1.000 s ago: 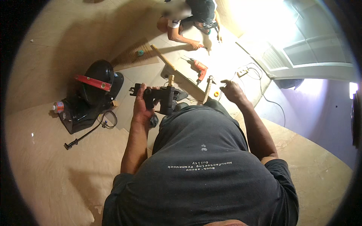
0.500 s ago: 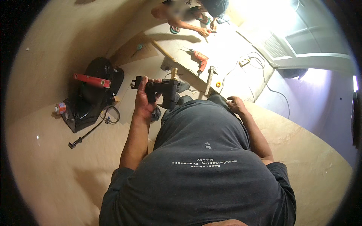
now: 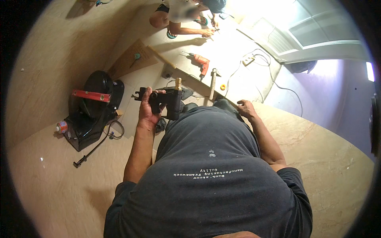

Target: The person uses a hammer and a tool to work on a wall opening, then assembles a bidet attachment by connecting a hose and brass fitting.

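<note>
My left hand (image 3: 147, 113) is closed around a black, angular tap-like fitting (image 3: 170, 104). A brass threaded connector (image 3: 178, 83) stands up from its right end, and a small metal piece juts from its left end. The fitting is held out in front of me, left of my dark shirt. Beside my right thigh rests my right hand (image 3: 247, 109), its fingers loosely bent and apart, with nothing seen in it. Closest to that hand is a hammer (image 3: 213, 84) lying beyond my knees.
A red drill (image 3: 201, 63), a yellow tape roll (image 3: 223, 87) and a power strip (image 3: 248, 60) with cable lie ahead. At left, a red level (image 3: 91, 96) rests on black glossy objects beside a can (image 3: 62, 127) and a hose (image 3: 95, 148). A co-worker (image 3: 182, 18) crouches at the far side.
The view has shifted slightly, so the floor things sit a little further left. My left hand still grips the black fitting, now turned slightly. The co-worker's hands have moved a little.
</note>
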Demonstrator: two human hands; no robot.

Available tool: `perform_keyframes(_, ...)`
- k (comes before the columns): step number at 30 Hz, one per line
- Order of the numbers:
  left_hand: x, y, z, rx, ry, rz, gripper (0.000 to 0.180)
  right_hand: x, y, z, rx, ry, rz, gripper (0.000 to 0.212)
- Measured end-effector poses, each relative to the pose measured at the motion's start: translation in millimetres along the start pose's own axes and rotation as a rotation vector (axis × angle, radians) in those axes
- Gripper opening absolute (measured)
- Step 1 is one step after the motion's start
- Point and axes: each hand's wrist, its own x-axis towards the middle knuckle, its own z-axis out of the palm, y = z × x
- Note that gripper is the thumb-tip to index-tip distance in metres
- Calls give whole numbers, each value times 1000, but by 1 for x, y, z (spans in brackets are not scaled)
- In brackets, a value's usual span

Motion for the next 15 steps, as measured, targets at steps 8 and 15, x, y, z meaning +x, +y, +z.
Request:
perform_keyframes(8, -1, 0, -2, 34, -21, 13, 27, -1, -2, -1, 14, -10, 16, 37)
perform_keyframes(15, 0, -1, 8, -85, -26, 83, 27, -3, -45, -8, 152, 1, -87, 39)
